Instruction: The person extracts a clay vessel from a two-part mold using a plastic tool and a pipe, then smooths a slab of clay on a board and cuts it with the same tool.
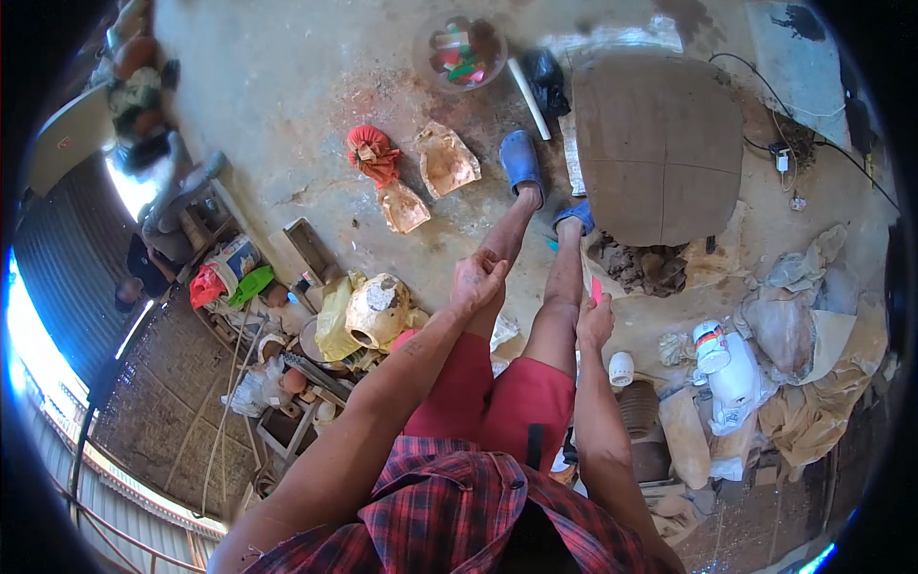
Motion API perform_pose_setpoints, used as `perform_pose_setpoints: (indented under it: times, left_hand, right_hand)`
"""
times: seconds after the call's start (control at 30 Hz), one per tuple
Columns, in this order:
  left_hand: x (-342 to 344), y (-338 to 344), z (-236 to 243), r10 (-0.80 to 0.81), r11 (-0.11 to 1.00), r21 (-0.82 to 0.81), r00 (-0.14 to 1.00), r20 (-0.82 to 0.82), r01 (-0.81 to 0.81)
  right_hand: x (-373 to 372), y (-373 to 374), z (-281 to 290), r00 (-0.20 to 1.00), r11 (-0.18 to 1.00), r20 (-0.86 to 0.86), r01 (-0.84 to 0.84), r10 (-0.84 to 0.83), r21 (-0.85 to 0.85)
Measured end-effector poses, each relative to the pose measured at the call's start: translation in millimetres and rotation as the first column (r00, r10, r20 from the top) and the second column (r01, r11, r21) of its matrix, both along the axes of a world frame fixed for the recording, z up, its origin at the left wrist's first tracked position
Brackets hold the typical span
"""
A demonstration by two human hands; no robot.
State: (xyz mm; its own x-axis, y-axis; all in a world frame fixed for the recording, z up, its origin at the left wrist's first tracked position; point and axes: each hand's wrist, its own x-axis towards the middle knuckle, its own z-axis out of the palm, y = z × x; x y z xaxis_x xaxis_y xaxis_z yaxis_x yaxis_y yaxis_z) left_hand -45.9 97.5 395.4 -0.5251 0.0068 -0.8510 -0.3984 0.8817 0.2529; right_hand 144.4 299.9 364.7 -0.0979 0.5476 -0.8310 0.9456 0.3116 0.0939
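Observation:
My left hand (pixel 478 282) hangs in front of my left shin, its fingers curled together; what they hold, if anything, is hidden. Beside my right knee, my right hand (pixel 595 323) is closed on a small flat pink piece (pixel 597 289) that sticks up past the fingers. Ahead on the right lies a large grey-brown slab (pixel 660 143), apparently clay, marked with a thin cross of lines. Dark clay lumps (pixel 645 268) sit against its near edge. Both hands are apart from the slab. I wear blue clogs (pixel 519 158), the right one close to the slab's left side.
An orange-red cloth bundle (pixel 373 153) and two brownish shell-like pieces (pixel 448 161) lie ahead left. A tub of colourful tools (pixel 461 55), a white pipe (pixel 529 99) and a black bag (pixel 546 81) stand farther off. Cables (pixel 822 139) run at right; clutter and a round pot (pixel 376 311) lie left.

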Motion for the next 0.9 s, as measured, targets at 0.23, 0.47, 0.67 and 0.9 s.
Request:
perform_pose_setpoints:
  times: [0.23,0.47,0.67,0.9]
  left_hand:
    - [-6.9,-6.5,-1.4,-0.007,1.0,-0.009,1.0,0.003,0.007]
    - [-8.7,0.2,-6.6,-0.063,0.997,0.036,0.996,-0.071,0.065]
    - [-6.7,-17.8,-16.1,-0.013,1.0,0.009,1.0,-0.028,0.014]
    - [-23.6,3.2,-6.4,-0.044,0.999,0.012,0.998,0.045,0.044]
  right_hand:
    - [-4.8,-8.7,-3.1,1.0,1.0,-0.005,-0.02,0.02,-0.005]
    - [0.7,-10.6,-4.1,0.995,0.996,0.041,0.088,-0.089,0.024]
    - [-17.8,-18.5,0.1,0.993,0.993,-0.01,0.117,-0.117,0.022]
    - [-17.4,-17.4,3.1,0.984,0.984,-0.003,0.176,-0.176,0.012]
